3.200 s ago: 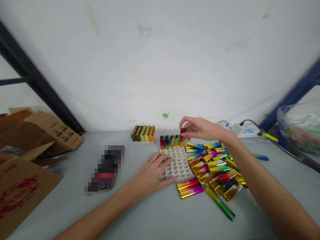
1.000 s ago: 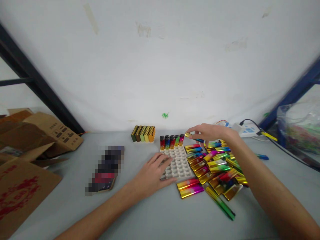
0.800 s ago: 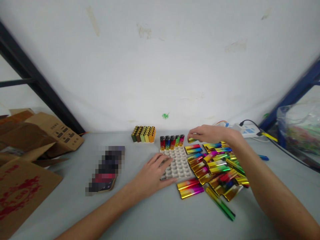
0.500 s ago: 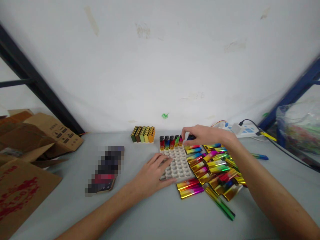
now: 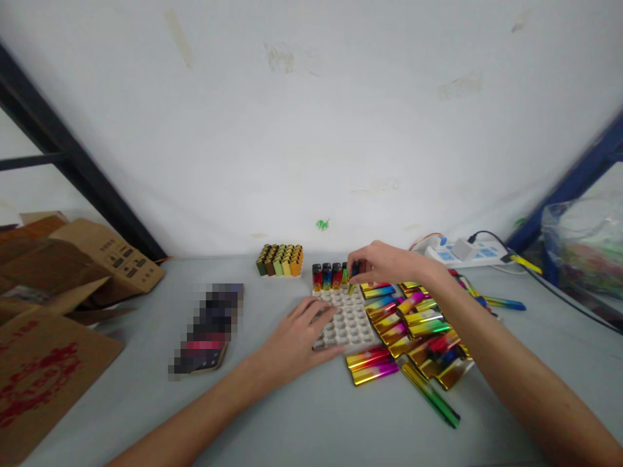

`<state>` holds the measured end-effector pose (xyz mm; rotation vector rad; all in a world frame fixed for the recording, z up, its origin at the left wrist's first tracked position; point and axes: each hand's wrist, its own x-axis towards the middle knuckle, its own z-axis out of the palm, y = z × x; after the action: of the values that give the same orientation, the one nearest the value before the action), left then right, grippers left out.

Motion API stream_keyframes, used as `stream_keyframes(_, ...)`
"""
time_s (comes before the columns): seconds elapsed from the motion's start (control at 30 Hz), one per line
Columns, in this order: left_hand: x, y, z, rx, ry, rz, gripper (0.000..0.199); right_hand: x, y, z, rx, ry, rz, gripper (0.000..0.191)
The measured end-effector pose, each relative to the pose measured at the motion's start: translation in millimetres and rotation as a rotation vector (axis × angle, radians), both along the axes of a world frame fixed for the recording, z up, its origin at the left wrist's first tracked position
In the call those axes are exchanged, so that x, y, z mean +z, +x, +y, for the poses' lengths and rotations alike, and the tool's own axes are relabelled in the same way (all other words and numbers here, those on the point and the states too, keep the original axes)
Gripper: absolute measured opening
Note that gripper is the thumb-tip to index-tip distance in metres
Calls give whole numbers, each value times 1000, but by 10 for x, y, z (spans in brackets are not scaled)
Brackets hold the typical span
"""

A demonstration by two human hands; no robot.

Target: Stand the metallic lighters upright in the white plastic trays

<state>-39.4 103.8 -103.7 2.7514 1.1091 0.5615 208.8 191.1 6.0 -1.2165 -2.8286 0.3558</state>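
In the head view, our left hand (image 5: 299, 337) lies flat with fingers spread and relaxed on the lower left edge of a white socket tray (image 5: 351, 322) at the centre of the frame. Our right hand (image 5: 389, 263) pinches a lighter (image 5: 355, 270) upright between thumb and fingertips at the tray's far row, touching the standing lighters (image 5: 328, 276). A heap of shiny loose lighters (image 5: 413, 321) lies just right of the tray on the grey table (image 5: 302, 415), with a small block of packed lighters (image 5: 280, 259) behind and cardboard boxes (image 5: 63, 272) at far left.
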Motion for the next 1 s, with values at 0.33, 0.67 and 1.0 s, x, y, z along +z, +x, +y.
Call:
stream_keyframes(0.33, -24, -6, 13, -8, 19, -20, 60, -28, 1, 22, -35, -20, -23, 26)
stream_keyframes(0.67, -27, -13, 16, -4, 24, -27, 60, -29, -22, 15, -40, -128, 18, 27)
stream_keyframes(1.0, -12, -3, 8, -2, 15, -17, 60, -32, -25, 26, -24, -197, 24, 32)
